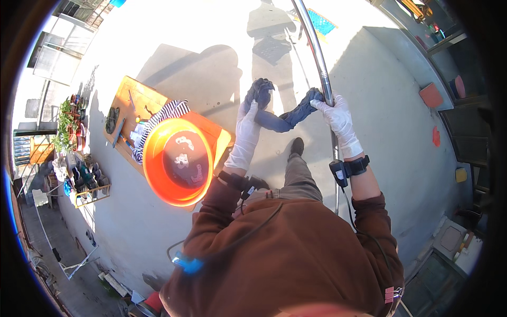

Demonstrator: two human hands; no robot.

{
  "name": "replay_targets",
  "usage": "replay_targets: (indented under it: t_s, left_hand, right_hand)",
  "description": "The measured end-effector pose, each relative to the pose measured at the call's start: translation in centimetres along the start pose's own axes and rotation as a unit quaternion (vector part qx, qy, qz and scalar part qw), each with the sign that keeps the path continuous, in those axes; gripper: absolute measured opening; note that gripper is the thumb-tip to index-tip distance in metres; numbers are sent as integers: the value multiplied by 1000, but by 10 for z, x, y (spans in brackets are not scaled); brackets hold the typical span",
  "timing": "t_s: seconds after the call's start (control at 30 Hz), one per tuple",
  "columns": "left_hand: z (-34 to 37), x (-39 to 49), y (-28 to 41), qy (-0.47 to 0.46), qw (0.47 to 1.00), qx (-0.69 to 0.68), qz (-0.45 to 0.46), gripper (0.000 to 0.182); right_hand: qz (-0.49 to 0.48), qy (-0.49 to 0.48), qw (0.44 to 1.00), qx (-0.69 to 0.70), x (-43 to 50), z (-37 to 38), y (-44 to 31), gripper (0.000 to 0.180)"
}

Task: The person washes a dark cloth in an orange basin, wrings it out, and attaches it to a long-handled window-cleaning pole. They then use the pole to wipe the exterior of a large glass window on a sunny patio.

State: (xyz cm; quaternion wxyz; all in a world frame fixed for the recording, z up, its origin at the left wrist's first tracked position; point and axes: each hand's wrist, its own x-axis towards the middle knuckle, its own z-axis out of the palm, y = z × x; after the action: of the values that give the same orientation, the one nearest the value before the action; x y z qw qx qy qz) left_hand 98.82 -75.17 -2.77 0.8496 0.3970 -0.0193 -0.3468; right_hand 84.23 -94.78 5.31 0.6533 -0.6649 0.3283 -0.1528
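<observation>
A twisted dark blue cloth (277, 121) hangs in a sagging curve between my two white-gloved hands. My left hand (248, 128) grips its bunched end, with part of the cloth rising above the fingers. My right hand (340, 121) holds the other end against a shiny metal pole (323, 71), the fingers partly hidden behind the glove and pole. To the left of my left hand stands an orange plastic basin (154, 170) holding murky water with patches of foam. A black-and-white striped cloth (168, 112) lies beside the basin's upper left rim.
Under the basin is a wooden table (126, 89) with a dark scrubbing pad or cloth and small tools. Farther left are potted plants (65, 123) and a rack of shoes (93, 194). The metal pole runs upright past my right side. A blue plastic grid (321, 23) is beyond it.
</observation>
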Motion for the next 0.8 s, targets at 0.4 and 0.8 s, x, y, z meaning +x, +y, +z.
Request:
replay_targets:
  t_s: [0.4, 0.8]
  left_hand:
    - [-9, 109, -98, 85, 897, 226, -370, 42]
    - [213, 192, -59, -260, 903, 312, -143, 38]
  right_hand:
    - [0, -27, 971, 238, 126, -110, -31, 25]
    - [-10, 84, 989, 120, 159, -114, -66, 21]
